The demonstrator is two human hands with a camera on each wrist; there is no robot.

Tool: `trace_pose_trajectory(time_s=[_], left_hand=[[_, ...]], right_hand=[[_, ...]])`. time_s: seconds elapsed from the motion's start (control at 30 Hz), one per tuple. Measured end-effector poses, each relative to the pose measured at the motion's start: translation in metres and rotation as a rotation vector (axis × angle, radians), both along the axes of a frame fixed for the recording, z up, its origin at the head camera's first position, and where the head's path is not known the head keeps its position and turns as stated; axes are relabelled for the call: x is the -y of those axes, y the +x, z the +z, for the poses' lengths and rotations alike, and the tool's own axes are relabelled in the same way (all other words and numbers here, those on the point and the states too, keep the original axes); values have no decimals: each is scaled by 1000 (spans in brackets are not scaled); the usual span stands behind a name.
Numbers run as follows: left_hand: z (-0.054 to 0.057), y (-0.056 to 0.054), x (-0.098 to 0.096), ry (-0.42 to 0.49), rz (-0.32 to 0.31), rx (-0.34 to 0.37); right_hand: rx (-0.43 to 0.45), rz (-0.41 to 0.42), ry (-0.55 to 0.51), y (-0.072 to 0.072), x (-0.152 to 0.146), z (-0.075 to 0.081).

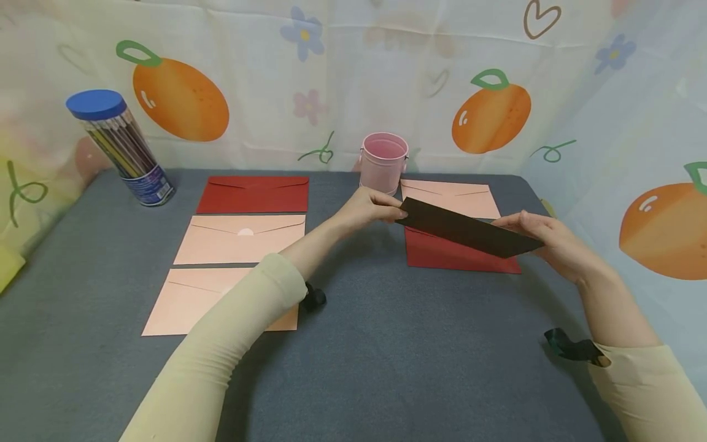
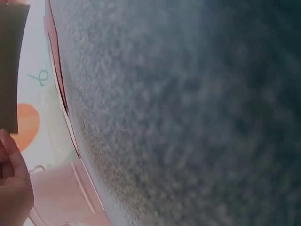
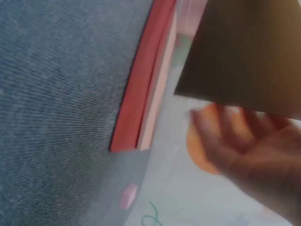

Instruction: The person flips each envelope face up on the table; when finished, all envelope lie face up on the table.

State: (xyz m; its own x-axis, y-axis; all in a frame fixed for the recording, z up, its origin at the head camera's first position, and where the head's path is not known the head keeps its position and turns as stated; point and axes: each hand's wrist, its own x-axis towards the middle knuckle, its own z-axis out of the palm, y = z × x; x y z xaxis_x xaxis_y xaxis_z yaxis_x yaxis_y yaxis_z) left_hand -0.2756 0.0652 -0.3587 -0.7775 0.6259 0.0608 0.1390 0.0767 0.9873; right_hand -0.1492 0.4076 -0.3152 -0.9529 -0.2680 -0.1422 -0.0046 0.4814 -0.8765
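Observation:
A dark brown envelope (image 1: 464, 227), plain on the side facing me, is held tilted above the right part of the table. My left hand (image 1: 367, 210) pinches its left end between thumb and fingers. At its right end is my right hand (image 1: 544, 236), with fingers (image 3: 225, 127) extended and blurred along the edge in the right wrist view. Beneath it lie a red envelope (image 1: 461, 261) and, behind that, a pale pink envelope (image 1: 464, 191), both partly hidden. The left wrist view shows the left hand (image 2: 14, 188) at the dark envelope's end (image 2: 10, 70).
On the left lie a red envelope (image 1: 254, 199) and two pale pink ones, the nearer (image 1: 193, 298) partly behind my left sleeve. A pink bucket (image 1: 382, 166) stands at the back. A blue-lidded tub of pencils (image 1: 129, 150) stands back left. A patterned curtain (image 1: 353, 80) hangs behind the table.

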Motion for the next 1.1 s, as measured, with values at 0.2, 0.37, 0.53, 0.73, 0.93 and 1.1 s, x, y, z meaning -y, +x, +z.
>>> trace_pose_trajectory(time_s=[0.2, 0.37, 0.53, 0.73, 0.93, 1.1], left_hand=[[-1, 1, -2, 79, 59, -73], [-1, 2, -3, 116, 7, -115], [-2, 2, -3, 90, -22, -140], [-3, 0, -2, 24, -99, -117], [-5, -1, 1, 68, -237, 157], [-6, 0, -2, 60, -239, 273]], right_hand=[[266, -142, -42, -5, -7, -2], [304, -146, -154, -5, -15, -9], [281, -174, -271, -3, -17, -10], [219, -250, -165, -3, -19, -9], [226, -231, -88, -4, -23, -10], [197, -215, -122, -3, -27, -13]])
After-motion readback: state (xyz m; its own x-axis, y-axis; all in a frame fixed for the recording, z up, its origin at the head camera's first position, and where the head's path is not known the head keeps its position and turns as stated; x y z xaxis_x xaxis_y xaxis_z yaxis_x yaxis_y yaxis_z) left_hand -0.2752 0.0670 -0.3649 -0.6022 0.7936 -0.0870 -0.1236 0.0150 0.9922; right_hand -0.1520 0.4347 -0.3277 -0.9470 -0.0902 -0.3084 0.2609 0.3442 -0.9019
